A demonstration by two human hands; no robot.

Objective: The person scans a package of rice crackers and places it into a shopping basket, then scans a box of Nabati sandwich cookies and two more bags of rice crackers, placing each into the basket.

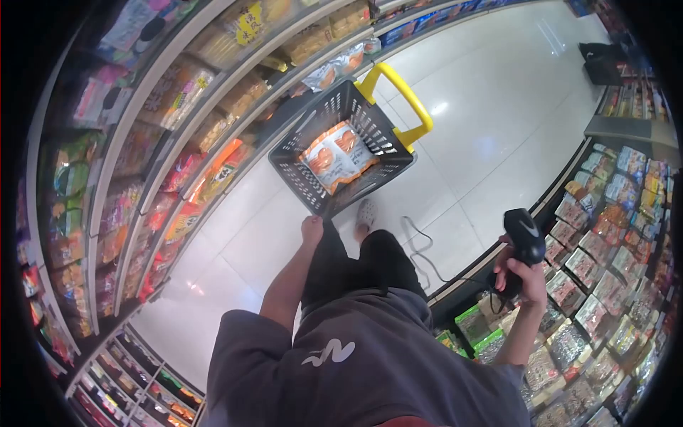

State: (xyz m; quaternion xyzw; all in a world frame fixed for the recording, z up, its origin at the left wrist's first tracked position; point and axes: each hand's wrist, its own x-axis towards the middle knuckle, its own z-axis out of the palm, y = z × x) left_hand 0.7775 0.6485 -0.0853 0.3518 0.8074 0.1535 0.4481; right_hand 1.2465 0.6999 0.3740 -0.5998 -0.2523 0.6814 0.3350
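Observation:
A dark grey shopping basket (398,165) with slotted walls and a raised yellow handle (405,99) is in front of my legs. Inside it lies an orange and white snack bag (334,158). My left hand (311,230) is closed at the basket's near corner, its fingers partly hidden behind the rim. Out to the right, my right hand (523,277) is wrapped round the grip of a black handheld barcode scanner (524,236), head upward, over the packaged goods. A thin dark cable (420,249) loops across the floor toward the scanner.
Shelves (153,107) of bagged snacks rise along the left. On the right a low display (590,285) holds rows of small packets, close under my right arm. Pale tiled floor (491,107) runs between them. A small rack (142,384) stands at the lower left.

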